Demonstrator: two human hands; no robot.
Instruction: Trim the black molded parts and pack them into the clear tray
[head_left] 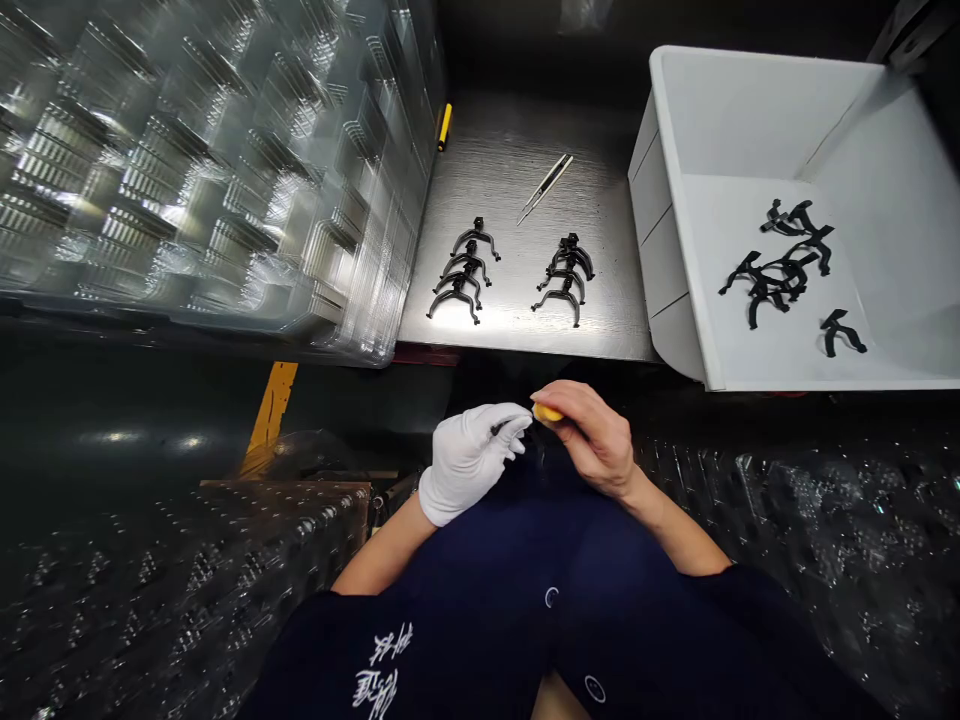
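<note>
My left hand (474, 455), in a white glove, is closed in a pinch in front of my body. A small dark piece (496, 429) shows between its fingers; most of it is hidden, so I cannot tell its full shape. My bare right hand (596, 440) is closed around a yellow-handled tool (549, 412), whose working end I cannot make out. The yellow end lies right by the gloved fingertips. Beyond my hands, black curved plastic brackets lie on the metal table (510, 310) in a left row (455, 295) and a right row (562, 295).
A white bin (675, 290) holding several loose black brackets (780, 270) stands at the right. Stacked clear plastic trays (225, 200) rise at the left. A utility knife (546, 188) and a yellow-and-black tool (445, 127) lie farther back. Clear packaging (810, 510) flanks me below.
</note>
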